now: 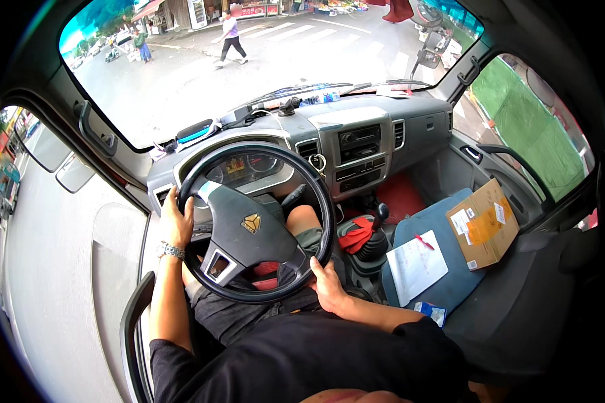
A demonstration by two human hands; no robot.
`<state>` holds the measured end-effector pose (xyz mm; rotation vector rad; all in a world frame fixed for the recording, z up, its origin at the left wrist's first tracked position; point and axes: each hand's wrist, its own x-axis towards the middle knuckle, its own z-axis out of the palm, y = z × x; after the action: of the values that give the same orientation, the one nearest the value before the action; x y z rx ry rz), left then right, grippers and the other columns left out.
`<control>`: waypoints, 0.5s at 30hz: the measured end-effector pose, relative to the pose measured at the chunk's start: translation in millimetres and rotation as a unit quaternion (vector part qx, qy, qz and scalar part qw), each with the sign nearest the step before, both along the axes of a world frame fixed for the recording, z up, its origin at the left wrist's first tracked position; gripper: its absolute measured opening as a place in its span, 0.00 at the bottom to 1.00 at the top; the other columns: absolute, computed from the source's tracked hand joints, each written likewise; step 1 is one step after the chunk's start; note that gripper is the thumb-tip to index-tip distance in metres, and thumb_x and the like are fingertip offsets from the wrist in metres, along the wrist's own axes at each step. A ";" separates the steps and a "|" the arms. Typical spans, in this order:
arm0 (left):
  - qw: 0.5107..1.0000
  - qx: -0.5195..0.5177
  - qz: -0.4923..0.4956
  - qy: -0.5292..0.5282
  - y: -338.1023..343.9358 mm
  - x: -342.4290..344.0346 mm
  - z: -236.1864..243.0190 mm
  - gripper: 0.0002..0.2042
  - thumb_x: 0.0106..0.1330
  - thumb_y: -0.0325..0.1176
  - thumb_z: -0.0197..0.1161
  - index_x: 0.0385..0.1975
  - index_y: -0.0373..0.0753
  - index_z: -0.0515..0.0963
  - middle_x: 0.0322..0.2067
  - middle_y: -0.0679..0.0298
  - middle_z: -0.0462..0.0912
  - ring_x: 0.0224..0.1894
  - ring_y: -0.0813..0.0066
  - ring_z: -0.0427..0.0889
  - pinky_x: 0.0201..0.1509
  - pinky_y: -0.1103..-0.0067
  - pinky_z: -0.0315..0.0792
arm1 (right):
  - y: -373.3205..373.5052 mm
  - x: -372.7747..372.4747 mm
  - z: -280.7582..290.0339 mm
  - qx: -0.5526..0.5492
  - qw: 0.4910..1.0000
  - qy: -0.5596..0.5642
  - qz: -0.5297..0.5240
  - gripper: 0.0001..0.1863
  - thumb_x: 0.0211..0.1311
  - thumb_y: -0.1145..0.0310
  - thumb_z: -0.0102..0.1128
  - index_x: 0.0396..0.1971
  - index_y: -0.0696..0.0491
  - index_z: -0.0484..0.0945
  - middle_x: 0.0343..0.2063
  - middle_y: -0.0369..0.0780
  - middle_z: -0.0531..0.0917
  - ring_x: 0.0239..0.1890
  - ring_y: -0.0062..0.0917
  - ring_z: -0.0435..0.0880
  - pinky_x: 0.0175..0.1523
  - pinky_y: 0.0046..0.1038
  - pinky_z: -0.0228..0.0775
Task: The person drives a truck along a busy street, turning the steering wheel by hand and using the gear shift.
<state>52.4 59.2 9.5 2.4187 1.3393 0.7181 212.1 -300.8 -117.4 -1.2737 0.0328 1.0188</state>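
Grasps the black steering wheel [249, 232], centre-left of frame, with left hand [177, 221] on its left rim and right hand [328, 287] lower right, possibly risking a sliding cardboard box [484, 224] at right through hard braking.

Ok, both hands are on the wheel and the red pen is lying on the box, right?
Not quite: the head view shows the red pen lying on the paper, not the box. The left hand and right hand are on the wheel.
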 end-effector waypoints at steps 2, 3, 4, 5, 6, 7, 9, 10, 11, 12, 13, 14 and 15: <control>1.000 -0.011 -0.012 -0.001 -2.7 2.0 3.5 0.29 0.74 0.46 0.61 0.67 0.34 0.69 0.58 0.42 0.80 0.59 0.45 0.81 0.64 0.62 0.75 | 1.1 1.5 13.3 0.009 1.000 0.021 -0.003 0.22 0.79 0.56 0.56 0.61 0.49 0.61 0.50 0.35 0.77 0.50 0.24 0.82 0.56 0.39 0.78; 1.000 -0.023 -0.012 0.002 -4.9 3.5 6.6 0.28 0.74 0.47 0.61 0.67 0.35 0.69 0.57 0.42 0.81 0.57 0.44 0.82 0.62 0.61 0.75 | 0.9 3.7 20.6 0.014 0.999 0.031 -0.006 0.21 0.79 0.56 0.56 0.61 0.48 0.62 0.50 0.35 0.77 0.50 0.24 0.82 0.56 0.39 0.78; 0.999 -0.034 -0.009 0.009 -4.4 4.4 7.2 0.28 0.75 0.47 0.60 0.67 0.36 0.69 0.56 0.41 0.81 0.56 0.43 0.82 0.61 0.60 0.76 | 0.2 7.7 27.6 0.021 0.998 0.051 0.009 0.20 0.80 0.56 0.55 0.61 0.48 0.62 0.50 0.34 0.77 0.50 0.23 0.81 0.57 0.38 0.78; 1.000 -0.027 -0.006 0.011 -3.1 4.2 4.4 0.28 0.75 0.47 0.60 0.67 0.36 0.69 0.57 0.41 0.81 0.56 0.43 0.82 0.61 0.60 0.76 | -0.7 9.3 28.7 0.024 0.998 0.051 0.018 0.21 0.80 0.56 0.55 0.62 0.48 0.62 0.50 0.34 0.77 0.50 0.23 0.81 0.57 0.38 0.78; 1.000 -0.020 -0.005 0.013 -2.1 2.4 -0.5 0.28 0.75 0.47 0.60 0.67 0.36 0.69 0.57 0.41 0.81 0.57 0.43 0.82 0.61 0.60 0.76 | -2.5 10.7 29.4 0.028 0.998 0.050 0.027 0.21 0.80 0.56 0.55 0.62 0.47 0.62 0.50 0.34 0.77 0.51 0.23 0.81 0.57 0.37 0.78; 1.000 -0.012 0.000 0.016 -1.4 0.3 -2.5 0.28 0.75 0.47 0.60 0.67 0.36 0.69 0.57 0.41 0.81 0.57 0.43 0.82 0.61 0.61 0.76 | -1.6 14.4 28.0 0.032 0.997 0.051 0.039 0.21 0.80 0.57 0.55 0.63 0.47 0.61 0.50 0.34 0.77 0.51 0.23 0.81 0.57 0.37 0.78; 1.000 -0.008 0.013 0.020 2.8 -4.1 -9.0 0.26 0.76 0.47 0.58 0.67 0.37 0.69 0.55 0.39 0.81 0.56 0.42 0.82 0.60 0.59 0.76 | -1.6 16.8 18.1 0.031 0.998 0.014 0.044 0.27 0.78 0.53 0.57 0.64 0.52 0.61 0.52 0.37 0.76 0.55 0.23 0.76 0.61 0.35 0.71; 0.999 -0.029 0.026 0.024 2.8 -6.9 -10.0 0.26 0.76 0.47 0.58 0.67 0.38 0.70 0.52 0.40 0.83 0.52 0.42 0.84 0.56 0.59 0.77 | -0.9 13.5 16.6 0.028 0.999 -0.002 0.046 0.29 0.78 0.51 0.57 0.65 0.54 0.60 0.54 0.39 0.75 0.56 0.24 0.74 0.63 0.34 0.68; 0.998 -0.050 0.039 0.028 3.5 -9.6 -10.5 0.25 0.76 0.47 0.58 0.66 0.39 0.70 0.48 0.41 0.85 0.47 0.43 0.86 0.53 0.59 0.79 | 1.3 11.2 15.1 0.026 0.998 -0.017 0.048 0.32 0.77 0.49 0.58 0.66 0.56 0.60 0.55 0.40 0.75 0.58 0.24 0.72 0.65 0.33 0.64; 0.996 -0.083 0.031 -0.018 11.0 -14.8 -21.8 0.24 0.77 0.46 0.58 0.66 0.40 0.70 0.42 0.45 0.86 0.40 0.49 0.87 0.46 0.61 0.79 | 4.0 10.2 13.8 0.020 0.998 -0.050 0.028 0.33 0.77 0.49 0.58 0.66 0.59 0.60 0.54 0.41 0.75 0.58 0.24 0.70 0.66 0.29 0.61; 0.991 -0.118 0.026 -0.062 16.3 -26.5 -36.3 0.22 0.77 0.45 0.58 0.65 0.40 0.71 0.36 0.48 0.86 0.32 0.55 0.87 0.39 0.63 0.80 | 7.1 7.1 19.2 0.033 0.996 -0.080 0.007 0.32 0.78 0.48 0.57 0.65 0.58 0.61 0.54 0.41 0.74 0.57 0.24 0.71 0.66 0.30 0.62; 0.981 -0.152 0.019 -0.121 12.6 -29.6 -41.9 0.20 0.78 0.43 0.58 0.63 0.40 0.71 0.29 0.57 0.82 0.23 0.72 0.80 0.28 0.72 0.76 | 7.7 7.1 21.2 0.026 0.996 -0.083 0.001 0.32 0.78 0.49 0.57 0.64 0.58 0.61 0.53 0.40 0.74 0.56 0.24 0.70 0.66 0.30 0.62; 0.974 -0.155 0.001 -0.163 8.3 -36.3 -46.6 0.19 0.79 0.42 0.58 0.62 0.38 0.70 0.27 0.61 0.79 0.21 0.78 0.76 0.24 0.77 0.73 | 8.7 5.9 23.0 0.020 0.996 -0.085 -0.003 0.31 0.78 0.49 0.57 0.63 0.58 0.62 0.52 0.40 0.74 0.56 0.23 0.70 0.66 0.30 0.62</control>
<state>16.1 67.5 -37.2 1.9581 1.2177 0.7995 218.0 -292.2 -94.4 -1.3190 -0.1141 0.8984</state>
